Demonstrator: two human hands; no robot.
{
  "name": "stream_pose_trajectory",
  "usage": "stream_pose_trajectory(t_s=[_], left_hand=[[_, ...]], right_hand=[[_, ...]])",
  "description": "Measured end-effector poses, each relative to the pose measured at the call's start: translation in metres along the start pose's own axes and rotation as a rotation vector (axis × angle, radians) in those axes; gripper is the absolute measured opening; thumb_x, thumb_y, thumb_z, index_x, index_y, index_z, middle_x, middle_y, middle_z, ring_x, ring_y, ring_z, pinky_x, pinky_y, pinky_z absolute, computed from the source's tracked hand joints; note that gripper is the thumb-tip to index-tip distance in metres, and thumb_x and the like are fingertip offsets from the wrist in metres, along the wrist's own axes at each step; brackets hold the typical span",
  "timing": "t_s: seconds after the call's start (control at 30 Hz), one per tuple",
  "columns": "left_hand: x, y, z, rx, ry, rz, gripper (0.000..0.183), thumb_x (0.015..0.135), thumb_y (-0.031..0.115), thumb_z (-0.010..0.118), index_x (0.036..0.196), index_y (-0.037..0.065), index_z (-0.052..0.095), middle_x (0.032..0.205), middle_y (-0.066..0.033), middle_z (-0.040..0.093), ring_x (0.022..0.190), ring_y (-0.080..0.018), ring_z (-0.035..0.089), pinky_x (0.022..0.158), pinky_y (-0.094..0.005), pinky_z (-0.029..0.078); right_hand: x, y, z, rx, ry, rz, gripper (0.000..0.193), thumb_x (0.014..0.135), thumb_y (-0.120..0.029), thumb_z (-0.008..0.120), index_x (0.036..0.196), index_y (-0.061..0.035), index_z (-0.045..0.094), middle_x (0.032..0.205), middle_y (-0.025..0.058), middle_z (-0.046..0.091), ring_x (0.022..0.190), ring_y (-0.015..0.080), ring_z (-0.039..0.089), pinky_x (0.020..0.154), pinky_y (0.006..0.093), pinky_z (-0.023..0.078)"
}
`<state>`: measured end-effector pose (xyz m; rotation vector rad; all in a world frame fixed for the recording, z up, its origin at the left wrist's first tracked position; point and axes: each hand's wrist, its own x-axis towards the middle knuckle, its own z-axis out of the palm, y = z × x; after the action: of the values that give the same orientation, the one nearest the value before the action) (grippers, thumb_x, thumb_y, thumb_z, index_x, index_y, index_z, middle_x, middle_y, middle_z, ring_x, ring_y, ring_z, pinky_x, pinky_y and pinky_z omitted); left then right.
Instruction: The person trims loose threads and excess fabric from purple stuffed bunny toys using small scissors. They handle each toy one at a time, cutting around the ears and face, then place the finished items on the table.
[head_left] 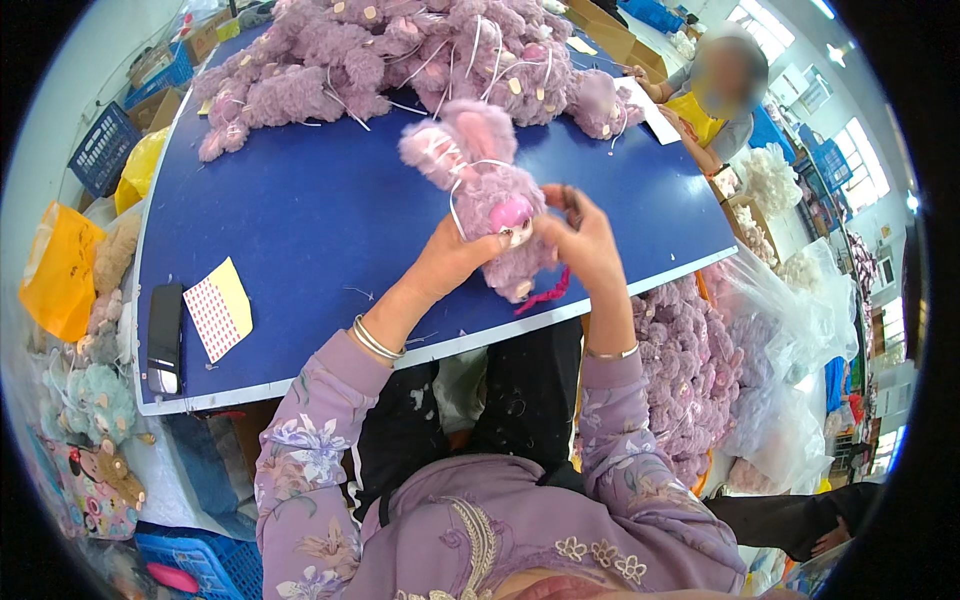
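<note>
A mauve plush bunny (487, 188) with long pink-lined ears and a pink patch on its face is held over the near edge of the blue table. My left hand (452, 258) grips it from the left, thumb pressed by the face. Close on its right side is my right hand (588, 238), fingers curled and thumb against or just beside the face. Something dark shows at those fingertips, too small to make out. White string (455, 205) loops around the bunny's head and ears. A bright magenta strip (545, 292) hangs below its body.
Many mauve plush toys with white strings (420, 60) are heaped along the blue table's (300, 230) far side. A phone (165, 335) and sticker sheet (218, 310) lie at left. A co-worker (715, 95) sits far right. Bagged plush (690, 370) stands right of my legs.
</note>
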<state>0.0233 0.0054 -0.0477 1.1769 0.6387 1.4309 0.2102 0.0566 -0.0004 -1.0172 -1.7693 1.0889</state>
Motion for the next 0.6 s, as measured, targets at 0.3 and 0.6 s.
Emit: stream_pose_trajectory(t_s=[0.3, 0.6], left_hand=[[0.001, -0.003, -0.003, 0.169, 0.073, -0.041, 0.052, 0.083, 0.021, 0.074, 0.126, 0.000, 0.053, 0.117, -0.0080, 0.061, 0.104, -0.0155, 0.059, 0.091, -0.0314, 0.048], [0.002, 0.005, 0.002, 0.027, 0.095, 0.045, 0.063, 0.078, 0.016, 0.079, 0.131, 0.002, 0.048, 0.117, -0.0062, 0.060, 0.106, -0.0140, 0.058, 0.094, -0.0309, 0.047]], right_hand=[[-0.018, -0.004, 0.020, -0.113, -0.048, 0.034, 0.052, 0.073, -0.022, 0.082, 0.110, 0.0072, 0.061, 0.092, 0.0104, 0.069, 0.081, 0.0111, 0.060, 0.072, 0.0296, 0.051], [-0.023, -0.005, 0.021, -0.117, -0.078, 0.046, 0.052, 0.075, -0.020, 0.080, 0.115, 0.0054, 0.059, 0.098, 0.0100, 0.068, 0.086, 0.0108, 0.060, 0.075, 0.0289, 0.051]])
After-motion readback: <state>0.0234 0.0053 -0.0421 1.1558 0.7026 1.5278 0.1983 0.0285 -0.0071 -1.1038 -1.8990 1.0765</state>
